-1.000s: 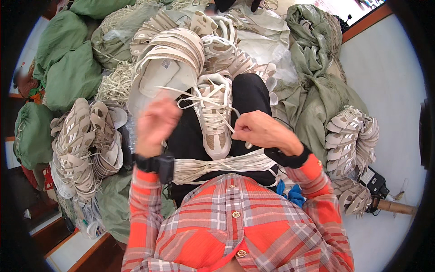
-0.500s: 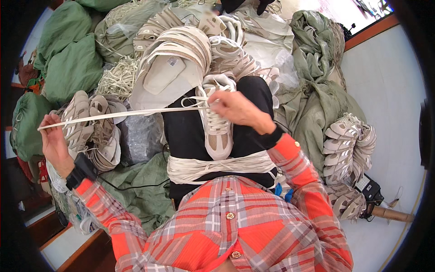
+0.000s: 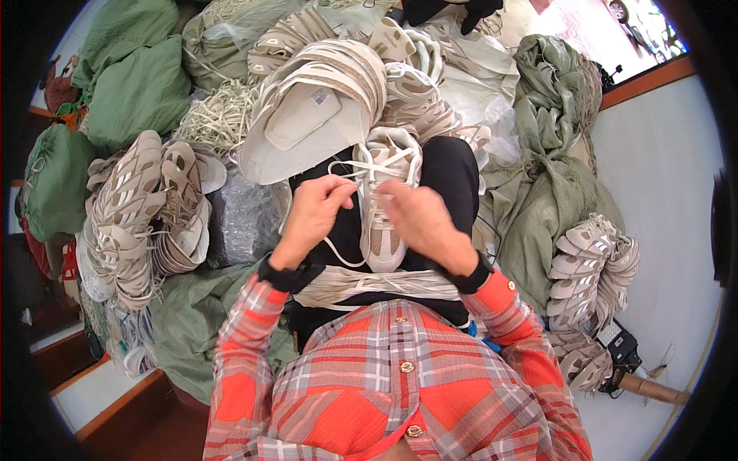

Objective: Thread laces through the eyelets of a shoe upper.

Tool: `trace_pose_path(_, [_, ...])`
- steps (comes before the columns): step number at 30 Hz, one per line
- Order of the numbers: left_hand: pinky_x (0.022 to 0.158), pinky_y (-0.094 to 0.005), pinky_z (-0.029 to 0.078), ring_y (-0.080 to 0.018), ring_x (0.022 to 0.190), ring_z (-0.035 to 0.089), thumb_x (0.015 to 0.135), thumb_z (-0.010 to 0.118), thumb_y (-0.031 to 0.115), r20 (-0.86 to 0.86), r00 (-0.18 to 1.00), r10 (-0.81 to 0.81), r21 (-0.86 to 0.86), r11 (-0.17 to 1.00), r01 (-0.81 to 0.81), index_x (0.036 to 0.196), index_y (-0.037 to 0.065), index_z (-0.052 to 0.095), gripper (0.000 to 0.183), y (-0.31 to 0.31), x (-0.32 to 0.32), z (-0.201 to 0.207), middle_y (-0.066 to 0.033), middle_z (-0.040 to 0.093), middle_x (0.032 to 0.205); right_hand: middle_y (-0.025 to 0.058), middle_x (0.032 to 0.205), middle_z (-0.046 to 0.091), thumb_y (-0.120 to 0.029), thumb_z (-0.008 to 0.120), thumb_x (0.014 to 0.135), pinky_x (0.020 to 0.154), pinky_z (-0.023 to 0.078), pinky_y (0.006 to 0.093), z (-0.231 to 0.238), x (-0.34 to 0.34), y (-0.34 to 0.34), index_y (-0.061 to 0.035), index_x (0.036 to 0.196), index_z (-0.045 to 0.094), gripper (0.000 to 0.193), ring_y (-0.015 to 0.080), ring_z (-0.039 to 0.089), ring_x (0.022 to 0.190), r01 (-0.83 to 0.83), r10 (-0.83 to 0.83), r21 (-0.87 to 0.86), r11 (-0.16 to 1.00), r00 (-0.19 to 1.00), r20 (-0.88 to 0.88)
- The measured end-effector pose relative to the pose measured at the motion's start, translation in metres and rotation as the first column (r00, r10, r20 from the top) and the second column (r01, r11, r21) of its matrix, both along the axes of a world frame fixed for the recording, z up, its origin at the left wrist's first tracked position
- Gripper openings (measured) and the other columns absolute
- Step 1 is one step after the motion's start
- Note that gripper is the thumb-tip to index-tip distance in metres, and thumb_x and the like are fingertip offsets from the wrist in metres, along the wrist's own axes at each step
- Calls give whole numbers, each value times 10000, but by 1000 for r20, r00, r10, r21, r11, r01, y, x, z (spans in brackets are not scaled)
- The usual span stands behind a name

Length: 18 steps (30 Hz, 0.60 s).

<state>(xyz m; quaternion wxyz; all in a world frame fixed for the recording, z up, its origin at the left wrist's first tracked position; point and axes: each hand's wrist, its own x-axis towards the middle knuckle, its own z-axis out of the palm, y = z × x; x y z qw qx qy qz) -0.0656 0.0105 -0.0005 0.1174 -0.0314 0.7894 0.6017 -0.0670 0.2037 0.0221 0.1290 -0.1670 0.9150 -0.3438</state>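
Note:
A beige and white sneaker upper (image 3: 383, 238) lies between my thighs, toe toward me. White shoelace (image 3: 378, 170) crosses its upper eyelets, and a loop stands out on its left side. My left hand (image 3: 317, 213) is just left of the upper, thumb and finger pinched on the lace; a loose length curves down below it to the toe. My right hand (image 3: 425, 220) is over the right side of the lacing, fingers curled together and slightly blurred. What its fingertips hold is hidden.
A bundle of white laces (image 3: 377, 288) lies across my lap. Stacked shoe uppers (image 3: 330, 92) stand just beyond my knees, with more stacks at left (image 3: 127, 223) and right (image 3: 588, 269). Green sacks (image 3: 138, 100) and a heap of laces (image 3: 219, 115) lie beyond.
My left hand has come in from the far left, where it held the lace stretched out, to beside the upper. The lace is now slack. My right hand has shifted slightly right and lower.

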Motion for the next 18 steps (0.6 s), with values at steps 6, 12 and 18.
trace_pose_path(6, [547, -379, 445, -310, 621, 583, 846, 572, 145, -331, 921, -208, -490, 871, 21, 811, 25, 621, 134, 14, -12, -21, -155, 579, 653, 190, 641, 595, -147, 560, 856, 620, 468, 453, -23, -19, 5, -42, 1002, 577, 181, 371, 609, 674, -27, 23, -22, 999, 985, -168])
trace_pose_path(12, [559, -448, 449, -375, 666, 577, 823, 566, 130, -409, 858, -310, -604, 797, 0, 741, 24, 551, 134, 12, -19, -14, -168, 571, 688, 204, 689, 624, -136, 529, 865, 562, 491, 423, -29, -32, 1, 9, 1036, 562, 227, 338, 631, 629, -100, 90, -59, 993, 984, -155])
trace_pose_path(18, [546, -425, 454, -342, 627, 584, 824, 560, 135, -425, 809, -405, -665, 746, 24, 738, 23, 553, 142, 15, -25, -19, -157, 571, 659, 62, 595, 594, -107, 479, 899, 392, 437, 260, -5, -35, -4, 22, 1154, 545, 293, 116, 581, 458, 115, 97, -374, 920, 860, 502])
